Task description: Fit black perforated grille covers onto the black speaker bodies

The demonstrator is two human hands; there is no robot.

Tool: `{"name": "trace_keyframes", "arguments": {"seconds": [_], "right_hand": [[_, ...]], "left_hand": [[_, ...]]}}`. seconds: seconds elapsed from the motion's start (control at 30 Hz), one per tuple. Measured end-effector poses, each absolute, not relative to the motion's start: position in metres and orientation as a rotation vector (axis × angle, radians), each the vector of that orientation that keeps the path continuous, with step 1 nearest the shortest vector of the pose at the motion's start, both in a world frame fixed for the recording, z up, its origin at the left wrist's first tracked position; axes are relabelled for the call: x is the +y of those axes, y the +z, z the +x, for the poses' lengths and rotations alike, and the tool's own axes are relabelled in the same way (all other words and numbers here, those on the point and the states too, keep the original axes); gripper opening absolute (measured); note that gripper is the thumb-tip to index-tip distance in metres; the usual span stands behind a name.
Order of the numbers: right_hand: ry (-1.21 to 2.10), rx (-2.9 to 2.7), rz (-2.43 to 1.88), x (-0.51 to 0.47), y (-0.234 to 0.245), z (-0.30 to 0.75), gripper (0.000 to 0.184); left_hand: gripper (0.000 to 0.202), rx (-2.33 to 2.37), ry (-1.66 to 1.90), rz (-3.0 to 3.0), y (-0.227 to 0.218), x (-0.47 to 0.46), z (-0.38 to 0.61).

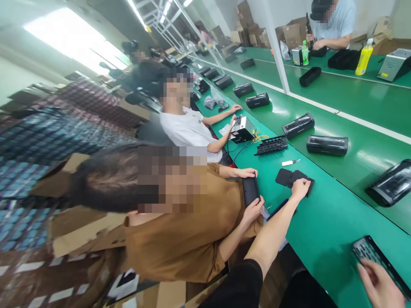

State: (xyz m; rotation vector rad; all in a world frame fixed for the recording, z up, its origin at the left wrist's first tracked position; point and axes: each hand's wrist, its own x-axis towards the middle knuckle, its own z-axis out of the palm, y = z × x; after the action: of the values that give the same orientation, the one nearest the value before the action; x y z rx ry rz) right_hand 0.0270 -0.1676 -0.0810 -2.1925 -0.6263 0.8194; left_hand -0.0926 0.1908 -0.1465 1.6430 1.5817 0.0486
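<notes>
Far beyond and left of the left hand (301, 189), a glowing white rectangular panel (73, 38) is blown out. Glare streaks the glossy green belt (359, 171) past both hands; leftward, stacked blue packs (19, 171) smear, stretched.

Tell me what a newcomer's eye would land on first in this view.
Probably the neighbour in a brown shirt, large at centre-left and holding a black panel. Next, the bright yellow bottle at upper right, vivid against the green surface. Then the wearer's left fingers at a flat black piece right of centre, and right fingers at a perforated black part, lower right.
</notes>
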Motion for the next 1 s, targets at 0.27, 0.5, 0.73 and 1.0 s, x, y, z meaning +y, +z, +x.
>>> {"name": "trace_keyframes", "arguments": {"seconds": [0.27,0.5,0.73,1.0], "right_hand": [[1.224,-0.52,-1.852,0.038,-0.117,0.002,0.031],[1.343,-0.286,-1.905,0.058,-0.159,0.028,0.034],[1.271,-0.336,-2.042,0.05,-0.171,0.033,0.026],[1.28,-0.171,-1.946,0.031,-0.176,0.049,0.034]], "left_hand": [[0.03,1.324,-0.06,1.417,-0.157,0.157,-0.061],[0.025,1.242,-0.035,1.45,-0.146,0.162,-0.067],[0.027,1.25,-0.049,1.737,-0.127,0.166,-0.075],[0.049,1.232,-0.037,2.051,-0.128,0.163,-0.085]]}}
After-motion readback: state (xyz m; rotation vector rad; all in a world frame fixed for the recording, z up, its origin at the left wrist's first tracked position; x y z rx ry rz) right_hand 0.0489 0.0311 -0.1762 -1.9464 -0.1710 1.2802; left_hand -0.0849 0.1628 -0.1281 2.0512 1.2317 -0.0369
